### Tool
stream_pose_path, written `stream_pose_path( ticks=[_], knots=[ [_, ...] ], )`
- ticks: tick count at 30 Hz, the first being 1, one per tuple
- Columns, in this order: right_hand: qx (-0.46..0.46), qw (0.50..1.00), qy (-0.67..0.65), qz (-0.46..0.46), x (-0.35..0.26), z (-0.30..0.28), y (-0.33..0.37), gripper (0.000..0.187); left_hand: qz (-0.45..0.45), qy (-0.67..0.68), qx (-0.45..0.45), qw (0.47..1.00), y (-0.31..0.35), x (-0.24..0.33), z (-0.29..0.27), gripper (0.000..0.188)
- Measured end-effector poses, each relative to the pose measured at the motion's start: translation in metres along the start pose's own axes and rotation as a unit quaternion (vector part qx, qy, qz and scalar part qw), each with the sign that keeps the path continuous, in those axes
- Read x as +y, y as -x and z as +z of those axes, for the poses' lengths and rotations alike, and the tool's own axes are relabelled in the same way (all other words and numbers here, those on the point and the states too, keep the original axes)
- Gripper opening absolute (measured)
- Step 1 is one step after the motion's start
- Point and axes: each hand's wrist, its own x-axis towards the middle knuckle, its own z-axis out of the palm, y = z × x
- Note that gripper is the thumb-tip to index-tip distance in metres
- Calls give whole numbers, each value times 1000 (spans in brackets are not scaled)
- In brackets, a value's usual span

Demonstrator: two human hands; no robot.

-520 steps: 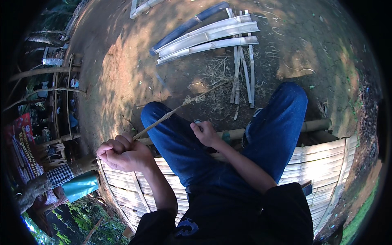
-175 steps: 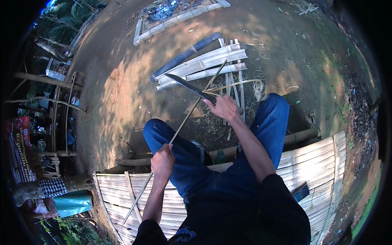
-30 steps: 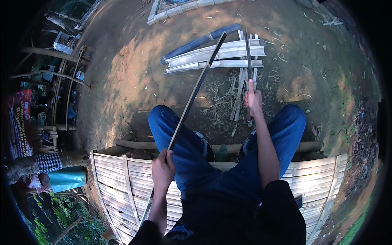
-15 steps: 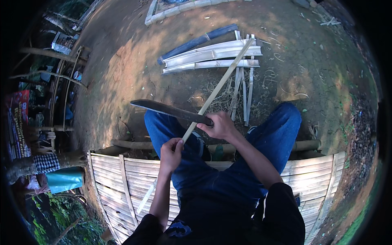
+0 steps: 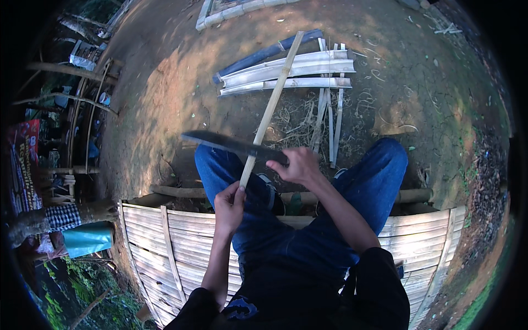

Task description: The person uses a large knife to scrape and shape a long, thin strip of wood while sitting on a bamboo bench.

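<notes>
My left grip [image 5: 228, 206] pinches a long pale bamboo strip [image 5: 268, 113], my right grip [image 5: 300, 166] clasps a dark-bladed knife [image 5: 220, 141], seemingly mid-shave; the next stroke needs steadiness.

outdoor work yard, bare earth [image 5: 148, 132], split bamboo [image 5: 322, 67], shavings [image 5: 296, 125]
</notes>
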Motion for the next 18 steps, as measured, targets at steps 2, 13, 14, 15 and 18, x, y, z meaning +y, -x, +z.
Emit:
stream_pose_path(
  ticks=[2, 13, 14, 15, 18],
  knots=[
    [-27, 999, -28, 28, 5, -3, -4, 54, 1, 4, -7, 1000, 2, -1, -2, 19],
    [-20, 999, -26, 36, 14, -1, -12, 53, 5, 38, -14, 999, 5, 4, -7, 19],
    [-22, 998, -33, 45, 17, 1, -14, 55, 6, 20, -13, 1000, 4, 4, -7, 19],
    [-23, 997, -39, 54, 19, 2, -15, 58, 8, 2, -13, 1000, 2, 2, -6, 19],
    [-32, 998, -45, 37, 8, 1, -9, 62, -23, 31, -15, 999, 1, 6, -5, 19]
  ],
)
